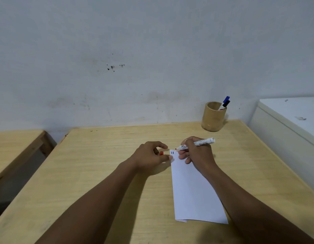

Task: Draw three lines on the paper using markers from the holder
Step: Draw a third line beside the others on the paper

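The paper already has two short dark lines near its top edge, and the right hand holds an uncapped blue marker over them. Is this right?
Not quite. In the head view the marker in the right hand has a red tip, not a blue one. The paper does have two short dark lines near its top edge, and the marker is uncapped.

red marker (194,143) label print, too small to read

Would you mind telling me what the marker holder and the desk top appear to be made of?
The tan cylindrical marker holder looks like bamboo or light wood: a thick wall, a matte finish, and a faint band near its base. The pale yellow desk top seems to be wood or wood-look laminate: fine grain streaks and a smooth, low-sheen surface. Which one, the picture cannot settle.
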Action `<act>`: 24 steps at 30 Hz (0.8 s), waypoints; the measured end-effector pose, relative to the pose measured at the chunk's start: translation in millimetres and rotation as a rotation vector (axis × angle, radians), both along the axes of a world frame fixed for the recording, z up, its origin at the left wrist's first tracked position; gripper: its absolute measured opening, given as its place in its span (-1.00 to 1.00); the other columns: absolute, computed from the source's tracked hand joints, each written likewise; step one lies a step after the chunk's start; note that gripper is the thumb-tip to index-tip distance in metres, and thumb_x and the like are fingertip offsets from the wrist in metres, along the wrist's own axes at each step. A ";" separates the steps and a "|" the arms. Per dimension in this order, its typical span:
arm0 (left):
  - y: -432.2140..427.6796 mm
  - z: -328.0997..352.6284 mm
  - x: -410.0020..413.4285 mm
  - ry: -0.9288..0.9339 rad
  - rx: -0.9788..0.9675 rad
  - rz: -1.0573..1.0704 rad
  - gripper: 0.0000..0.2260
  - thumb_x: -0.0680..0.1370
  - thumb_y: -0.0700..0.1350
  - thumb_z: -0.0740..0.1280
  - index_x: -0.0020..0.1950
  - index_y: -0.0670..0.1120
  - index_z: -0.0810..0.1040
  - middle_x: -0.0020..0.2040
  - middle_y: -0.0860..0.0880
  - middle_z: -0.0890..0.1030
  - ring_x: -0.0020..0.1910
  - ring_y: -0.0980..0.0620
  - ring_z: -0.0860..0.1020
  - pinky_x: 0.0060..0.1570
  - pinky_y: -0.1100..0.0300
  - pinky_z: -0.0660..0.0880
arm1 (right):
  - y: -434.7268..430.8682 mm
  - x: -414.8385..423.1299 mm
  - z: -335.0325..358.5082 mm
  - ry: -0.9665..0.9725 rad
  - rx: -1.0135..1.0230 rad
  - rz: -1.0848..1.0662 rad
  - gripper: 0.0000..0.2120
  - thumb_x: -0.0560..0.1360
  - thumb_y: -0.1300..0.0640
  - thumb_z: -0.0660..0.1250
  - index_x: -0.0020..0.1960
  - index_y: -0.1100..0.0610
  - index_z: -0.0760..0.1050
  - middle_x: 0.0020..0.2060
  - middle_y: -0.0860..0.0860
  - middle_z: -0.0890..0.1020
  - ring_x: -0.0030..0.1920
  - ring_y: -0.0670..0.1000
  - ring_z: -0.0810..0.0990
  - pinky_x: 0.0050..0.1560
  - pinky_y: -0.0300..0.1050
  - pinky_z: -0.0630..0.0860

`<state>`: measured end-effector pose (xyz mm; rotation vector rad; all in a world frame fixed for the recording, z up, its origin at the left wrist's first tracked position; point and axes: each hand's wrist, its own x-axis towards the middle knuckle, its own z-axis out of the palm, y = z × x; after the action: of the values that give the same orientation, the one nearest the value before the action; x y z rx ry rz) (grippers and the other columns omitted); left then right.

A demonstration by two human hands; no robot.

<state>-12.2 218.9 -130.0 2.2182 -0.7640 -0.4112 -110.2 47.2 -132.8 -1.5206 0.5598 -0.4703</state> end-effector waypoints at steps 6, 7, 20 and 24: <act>-2.9 -0.5 -0.1 -0.057 0.082 -0.016 -0.39 0.16 0.37 0.54 0.15 0.19 0.62 -0.25 0.13 0.60 -0.13 0.12 0.64 -0.01 0.11 0.61 | -0.5 2.5 -4.0 0.057 -0.092 0.020 -0.84 0.46 0.14 0.45 -0.17 0.25 0.62 -0.32 0.22 0.74 -0.36 0.07 0.70 -0.39 -0.10 0.53; -2.9 -0.6 -0.4 -0.066 0.087 -0.016 -0.40 0.16 0.35 0.55 0.15 0.18 0.63 -0.25 0.14 0.60 -0.15 0.12 0.64 -0.01 0.10 0.61 | -0.9 2.9 -5.0 0.075 -0.110 0.026 -0.84 0.43 0.12 0.47 -0.18 0.23 0.63 -0.32 0.19 0.75 -0.35 0.06 0.71 -0.36 -0.09 0.54; -3.6 1.0 -3.7 -0.085 0.103 -0.010 -0.43 0.22 0.27 0.61 0.17 0.15 0.62 -0.17 0.15 0.62 -0.15 0.13 0.61 0.00 0.12 0.60 | 1.9 7.0 -8.7 0.124 -0.212 0.029 -0.81 0.22 0.05 0.46 -0.32 0.17 0.56 -0.42 0.20 0.70 -0.45 0.10 0.56 -0.38 -0.01 0.46; -5.0 0.8 -3.0 -0.064 0.107 -0.012 -0.43 0.22 0.26 0.62 0.17 0.14 0.61 -0.13 0.12 0.65 -0.12 0.08 0.63 0.04 0.08 0.60 | -0.4 6.6 -7.1 0.159 -0.218 0.066 -0.79 0.20 0.08 0.47 -0.31 0.22 0.55 -0.41 0.23 0.70 -0.44 0.09 0.59 -0.36 -0.01 0.49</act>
<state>-15.2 213.9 -129.2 2.3370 -0.8064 -0.3963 -103.6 46.7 -140.0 -1.7911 0.5943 -0.3708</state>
